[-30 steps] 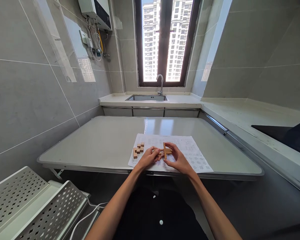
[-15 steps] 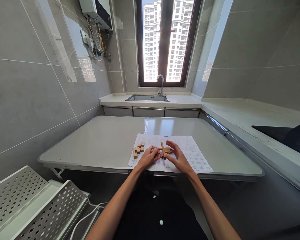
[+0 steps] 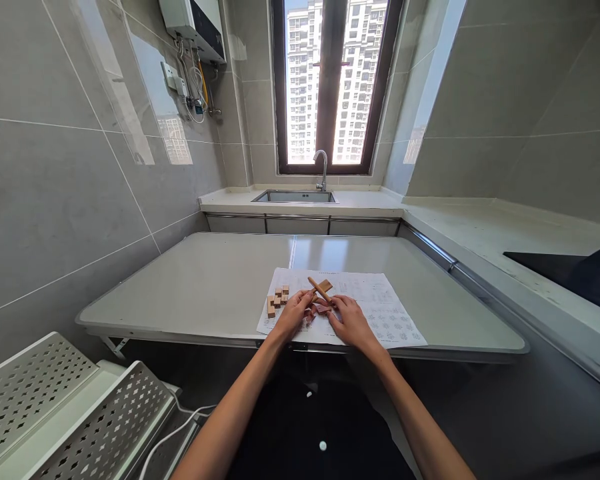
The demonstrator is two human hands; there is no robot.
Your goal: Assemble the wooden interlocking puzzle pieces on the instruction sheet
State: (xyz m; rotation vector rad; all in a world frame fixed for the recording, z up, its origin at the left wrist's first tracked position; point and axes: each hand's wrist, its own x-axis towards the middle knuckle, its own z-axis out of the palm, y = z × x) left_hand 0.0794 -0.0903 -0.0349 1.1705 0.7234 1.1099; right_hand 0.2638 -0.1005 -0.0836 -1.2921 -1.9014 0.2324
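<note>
Both my hands meet over a printed paper sheet (image 3: 380, 303) on a grey table (image 3: 210, 280). Between them is a small wooden puzzle assembly (image 3: 321, 291) of crossed notched sticks, one stick tilting up to the far left. My left hand (image 3: 294, 313) grips it from the left with curled fingers. My right hand (image 3: 347, 320) holds it from the right, fingers closed on its lower part. A little left of my left hand, a cluster of loose wooden pieces (image 3: 277, 299) lies on the sheet.
A steel sink (image 3: 294, 196) with a tap (image 3: 322, 167) sits under the window at the back. A counter runs along the right with a dark hob (image 3: 575, 270). A white perforated rack (image 3: 55, 413) stands at the lower left, with a white cable beside it.
The wooden assembly has turned in my hands: the stick that stood upright now tilts to the far left. My right hand has dropped lower and closed onto it.
</note>
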